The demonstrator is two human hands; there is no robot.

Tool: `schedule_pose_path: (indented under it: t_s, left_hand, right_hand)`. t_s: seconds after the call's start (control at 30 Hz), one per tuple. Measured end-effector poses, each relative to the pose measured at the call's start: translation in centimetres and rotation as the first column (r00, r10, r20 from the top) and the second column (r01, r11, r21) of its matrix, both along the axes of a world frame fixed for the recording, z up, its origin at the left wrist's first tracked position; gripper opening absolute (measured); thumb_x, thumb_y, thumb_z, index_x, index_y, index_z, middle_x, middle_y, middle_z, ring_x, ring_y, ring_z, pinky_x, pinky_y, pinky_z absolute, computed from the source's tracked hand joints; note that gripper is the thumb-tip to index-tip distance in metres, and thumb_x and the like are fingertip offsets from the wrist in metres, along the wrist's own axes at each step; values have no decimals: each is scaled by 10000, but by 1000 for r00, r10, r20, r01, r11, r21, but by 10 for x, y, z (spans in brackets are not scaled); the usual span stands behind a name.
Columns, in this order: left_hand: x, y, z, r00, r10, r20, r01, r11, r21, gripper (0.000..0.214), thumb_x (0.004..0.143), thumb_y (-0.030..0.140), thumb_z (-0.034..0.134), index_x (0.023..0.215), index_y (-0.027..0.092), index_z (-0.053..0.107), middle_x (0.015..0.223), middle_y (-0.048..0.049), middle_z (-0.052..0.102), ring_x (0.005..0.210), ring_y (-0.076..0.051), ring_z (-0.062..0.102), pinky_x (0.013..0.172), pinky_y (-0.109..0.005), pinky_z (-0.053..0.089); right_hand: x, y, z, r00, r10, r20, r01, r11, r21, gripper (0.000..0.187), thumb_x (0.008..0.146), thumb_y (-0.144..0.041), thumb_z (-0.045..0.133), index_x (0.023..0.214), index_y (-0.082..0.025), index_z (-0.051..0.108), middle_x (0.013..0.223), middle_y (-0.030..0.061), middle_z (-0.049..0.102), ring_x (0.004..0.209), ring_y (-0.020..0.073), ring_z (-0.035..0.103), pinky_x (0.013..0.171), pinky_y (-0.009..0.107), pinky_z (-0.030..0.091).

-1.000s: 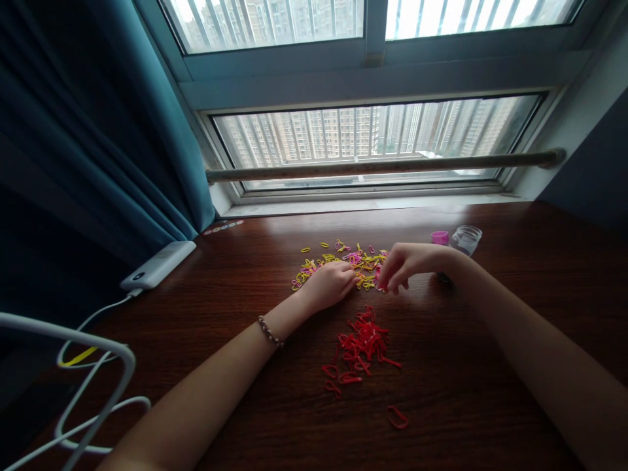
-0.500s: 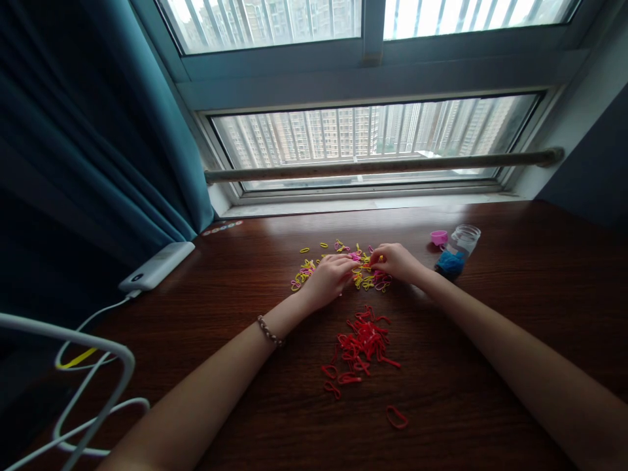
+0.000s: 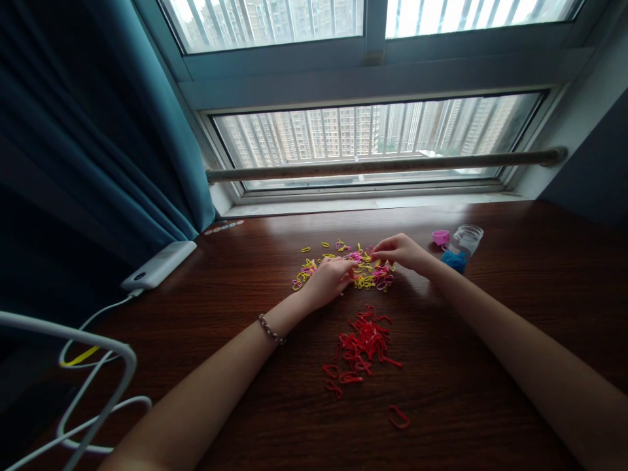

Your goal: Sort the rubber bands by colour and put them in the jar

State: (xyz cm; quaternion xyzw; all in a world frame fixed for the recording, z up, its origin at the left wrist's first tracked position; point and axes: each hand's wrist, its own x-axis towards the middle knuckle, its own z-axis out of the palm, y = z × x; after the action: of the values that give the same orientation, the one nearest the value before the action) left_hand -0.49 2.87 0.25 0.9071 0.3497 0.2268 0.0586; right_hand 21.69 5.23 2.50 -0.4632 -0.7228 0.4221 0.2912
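Observation:
A spread of small yellow and pink rubber bands (image 3: pixel 366 280) lies on the dark wooden table. My left hand (image 3: pixel 331 280) rests over the left part of this spread, fingers reaching right and slightly bent, thumb a little apart; it hides some bands. At the right edge, my right hand (image 3: pixel 403 252) hovers low, its fingers stretched left over the bands with a gap at the thumb. No band shows clearly in either hand. Nearer to me is a heap of red rubber bands (image 3: pixel 364 343), with a single red band (image 3: pixel 398 417) lying apart in front.
Right of my right hand, a clear jar (image 3: pixel 466 242) leans on its side with blue bands (image 3: pixel 454 261) inside, beside a pink cap (image 3: pixel 440 237). A white power bank (image 3: pixel 159 265) with a cable lies at left. White tubing (image 3: pixel 125 366) loops at lower left.
My right hand has lifted slightly up and back from the middle of the yellow and pink bands, its fingers loosening. My left hand has hardly moved.

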Motion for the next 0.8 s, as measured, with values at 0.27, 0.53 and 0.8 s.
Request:
schedule_pose_path:
  t_s: [0.27,0.53,0.8]
  left_hand:
    - [-4,3,2,974,100,204,-72,988,-136,250,769,226,567,1015,188,548,834,-20,664,780,-159,618,737,-286,460]
    - [-5,6,2,932,169,320,-92,966,-241,255,769,320,568,985,185,577,805,-29,668,724,-152,626,686,-278,485]
    - [-2,8,6,874,182,450,-13,935,-353,234,761,296,567,937,145,594,820,-61,659,739,-154,621,652,-278,499]
  right_hand:
    - [6,-7,13,988,129,-81,-145,959,-244,351,680,-425,626,778,-90,662,700,76,649,547,77,534,466,183,381]
    - [-10,-25,24,822,564,-74,-531,713,-458,253,630,-319,694,738,-98,636,582,-8,601,483,49,510,439,151,387]
    - [-10,-26,31,870,491,-44,-444,741,-504,354,651,-369,674,914,-135,638,749,52,676,556,101,604,509,202,473]
